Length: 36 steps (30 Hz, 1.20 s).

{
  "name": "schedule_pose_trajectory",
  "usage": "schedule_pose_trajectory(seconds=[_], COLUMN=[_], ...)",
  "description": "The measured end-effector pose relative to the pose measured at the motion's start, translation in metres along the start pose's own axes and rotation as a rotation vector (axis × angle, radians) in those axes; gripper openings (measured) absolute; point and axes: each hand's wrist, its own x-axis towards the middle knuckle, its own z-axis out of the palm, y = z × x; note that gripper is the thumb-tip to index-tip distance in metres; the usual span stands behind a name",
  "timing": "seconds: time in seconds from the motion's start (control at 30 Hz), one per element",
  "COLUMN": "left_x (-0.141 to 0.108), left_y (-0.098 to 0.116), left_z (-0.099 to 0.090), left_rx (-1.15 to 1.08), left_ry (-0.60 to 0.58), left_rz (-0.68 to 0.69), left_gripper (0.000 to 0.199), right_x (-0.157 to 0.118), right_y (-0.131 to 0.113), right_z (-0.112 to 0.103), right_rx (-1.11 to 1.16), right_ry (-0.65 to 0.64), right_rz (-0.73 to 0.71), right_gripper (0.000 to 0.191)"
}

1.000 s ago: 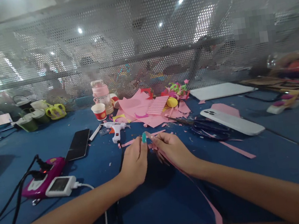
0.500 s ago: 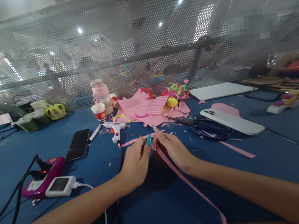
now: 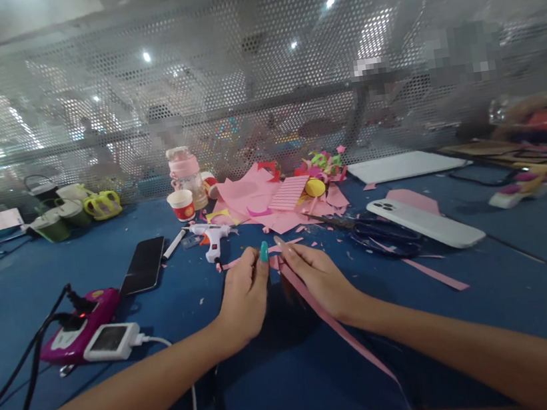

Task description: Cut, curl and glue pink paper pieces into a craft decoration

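Both hands hold a long pink paper strip [image 3: 336, 318] between them, above the near middle of the blue table. My left hand [image 3: 247, 289] is closed, its thumb with a teal nail pressed at the strip's folded end. My right hand [image 3: 320, 276] pinches the strip between thumb and fingers. From there the strip's long tail hangs down past the table's front edge. Just beyond the hands lie a white glue gun [image 3: 213, 238] and another thin pink strip. The fingers partly hide the folded end.
Pink paper scraps [image 3: 252, 194] are heaped at the back. To the right lie dark-handled scissors [image 3: 383, 234] and a white phone [image 3: 424, 220]. On the left are a black phone [image 3: 144, 266] and a purple power strip [image 3: 85, 324] with cables. A paper cup [image 3: 181, 205] stands beside a bottle.
My thumbs have moved slightly apart and left, showing more of the strip's folded end between them. The hanging tail has shifted a little. Things on the table have stayed put.
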Motion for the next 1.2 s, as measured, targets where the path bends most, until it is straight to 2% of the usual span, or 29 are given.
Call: schedule_pose_trajectory(seconds=[0.1, 0.3, 0.37, 0.47, 0.53, 0.6, 0.8, 1.03, 1.2], left_x=[0.0, 0.003, 0.006, 0.012, 0.015, 0.018, 0.019, 0.018, 0.018], left_y=[-0.001, -0.006, -0.008, -0.013, -0.015, -0.016, -0.016, -0.016, -0.016], left_z=[-0.001, -0.006, -0.01, -0.015, -0.018, -0.019, -0.016, -0.016, -0.015], left_rx=[0.008, -0.043, -0.049, -0.079, -0.075, -0.054, -0.042, -0.066, -0.159], left_ry=[0.037, 0.12, 0.1, 0.022, -0.05, -0.093, -0.073, -0.043, -0.044], left_rz=[-0.016, -0.05, -0.015, 0.106, 0.179, 0.197, 0.126, 0.094, 0.037], left_gripper=[0.024, 0.024, 0.025, 0.019, 0.023, 0.027, 0.015, 0.009, 0.005], right_x=[-0.002, -0.002, 0.0, 0.002, 0.003, 0.005, 0.008, 0.01, 0.011], right_y=[-0.003, -0.007, -0.007, -0.007, -0.006, -0.005, 0.0, -0.002, -0.004], right_z=[0.0, -0.005, -0.007, -0.01, -0.012, -0.014, -0.018, -0.023, -0.023], right_rx=[0.063, 0.145, 0.116, 0.1, 0.107, 0.116, 0.089, 0.078, 0.086], right_ry=[-0.035, -0.284, -0.314, -0.35, -0.383, -0.41, -0.433, -0.429, -0.409], right_rz=[0.037, 0.134, 0.129, 0.145, 0.154, 0.164, 0.197, 0.223, 0.243], right_gripper=[0.035, 0.034, 0.033, 0.031, 0.031, 0.03, 0.024, 0.025, 0.027])
